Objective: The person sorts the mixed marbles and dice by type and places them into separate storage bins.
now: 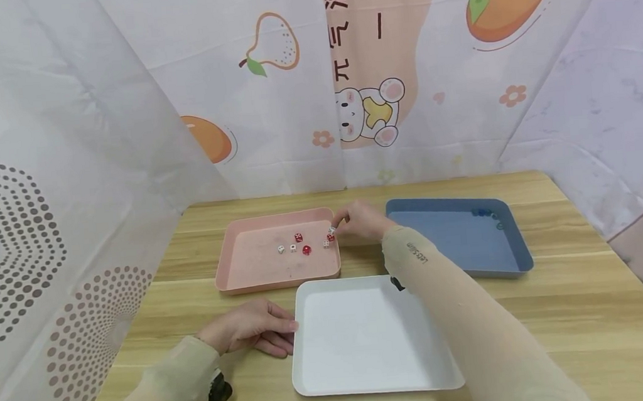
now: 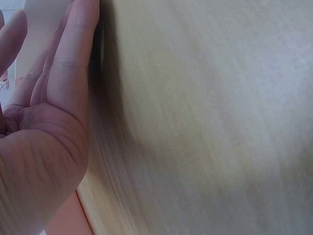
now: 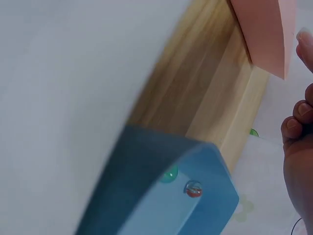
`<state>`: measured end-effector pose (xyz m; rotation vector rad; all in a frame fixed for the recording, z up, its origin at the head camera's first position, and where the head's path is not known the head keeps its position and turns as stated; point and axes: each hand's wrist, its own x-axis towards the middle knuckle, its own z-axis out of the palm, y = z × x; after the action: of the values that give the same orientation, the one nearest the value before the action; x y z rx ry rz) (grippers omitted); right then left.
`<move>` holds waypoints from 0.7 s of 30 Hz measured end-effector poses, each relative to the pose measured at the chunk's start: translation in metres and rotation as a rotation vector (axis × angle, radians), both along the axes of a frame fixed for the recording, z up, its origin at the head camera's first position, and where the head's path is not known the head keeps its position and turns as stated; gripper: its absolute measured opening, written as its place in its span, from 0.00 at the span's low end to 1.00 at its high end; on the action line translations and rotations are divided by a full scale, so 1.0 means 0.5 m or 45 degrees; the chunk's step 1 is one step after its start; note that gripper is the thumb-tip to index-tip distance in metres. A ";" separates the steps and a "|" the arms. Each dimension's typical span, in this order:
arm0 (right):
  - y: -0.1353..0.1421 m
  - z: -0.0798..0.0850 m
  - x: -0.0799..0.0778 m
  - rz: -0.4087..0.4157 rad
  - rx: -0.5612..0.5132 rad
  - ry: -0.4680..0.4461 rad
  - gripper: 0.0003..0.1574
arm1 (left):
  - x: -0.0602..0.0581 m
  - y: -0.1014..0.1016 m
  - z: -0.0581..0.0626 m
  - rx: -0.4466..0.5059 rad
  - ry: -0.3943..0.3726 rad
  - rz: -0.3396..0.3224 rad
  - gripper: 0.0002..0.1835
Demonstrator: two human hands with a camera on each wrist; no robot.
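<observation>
Over the right rim of the pink tray [image 1: 232,258], my right hand [image 1: 361,219] pinches a white die [image 1: 332,230] between thumb and finger. Close below that die are a red die [image 1: 331,238] and another white die [image 1: 326,245] inside the tray. Several more red and white dice lie nearer its middle, among them a red die [image 1: 306,250]. My left hand [image 1: 258,327] rests beside the white tray [image 1: 366,335], thumb tip at its left rim. In the left wrist view its fingers [image 2: 68,73] extend straight, low along the wooden table.
A blue tray [image 1: 443,235] stands at the back right, with several small marbles in its far right corner; the right wrist view shows a green marble [image 3: 169,174] and a clear-and-red marble [image 3: 193,189]. A printed curtain [image 1: 292,114] hangs behind the wooden table [image 1: 579,306].
</observation>
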<state>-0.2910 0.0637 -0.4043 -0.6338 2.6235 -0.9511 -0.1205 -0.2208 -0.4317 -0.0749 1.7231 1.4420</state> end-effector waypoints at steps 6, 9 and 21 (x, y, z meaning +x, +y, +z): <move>-0.015 -0.010 -0.003 -0.060 -0.002 -0.049 0.05 | 0.002 0.001 0.001 -0.003 -0.003 0.008 0.17; -0.025 -0.013 -0.001 -0.074 -0.014 -0.063 0.06 | 0.004 0.001 0.001 -0.003 -0.006 0.011 0.16; -0.060 -0.029 -0.017 -0.171 0.010 -0.084 0.04 | 0.005 0.004 0.002 -0.010 -0.001 0.007 0.16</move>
<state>-0.2992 0.0339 -0.4188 -0.4212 2.6364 -0.9815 -0.1180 -0.2188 -0.4305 -0.0842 1.7288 1.4392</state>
